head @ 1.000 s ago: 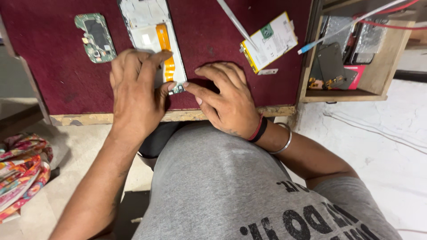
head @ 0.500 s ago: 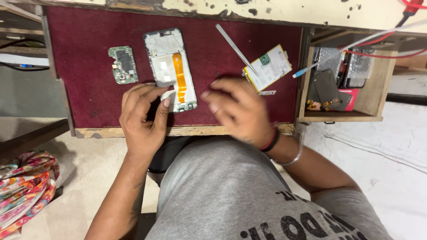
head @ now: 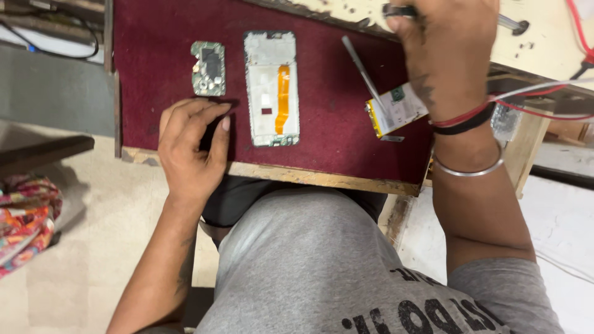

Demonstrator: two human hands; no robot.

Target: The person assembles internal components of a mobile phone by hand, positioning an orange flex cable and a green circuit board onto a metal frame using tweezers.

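Note:
A disassembled phone frame (head: 263, 68) with an orange flex cable lies face up on a maroon mat (head: 334, 130). To its left sits a small green circuit board (head: 208, 68). My left hand (head: 189, 151) rests on the mat just below that board, fingers loosely bent, with nothing visible in it. My right hand (head: 445, 49) is raised over the mat's far right corner, its fingertips on a dark metal tool (head: 396, 10) at the bench's back edge. A white battery with a yellow edge (head: 396, 110) and metal tweezers (head: 364, 69) lie under that hand.
The mat sits on a wooden board whose front edge (head: 309, 178) is above my lap. Red and white wires (head: 544, 99) run in from the right. A colourful cloth (head: 25, 216) lies on the floor at the left.
My right hand has left the phone frame and gone up and right to the back edge. My left hand has slid left off the frame onto the mat below the circuit board.

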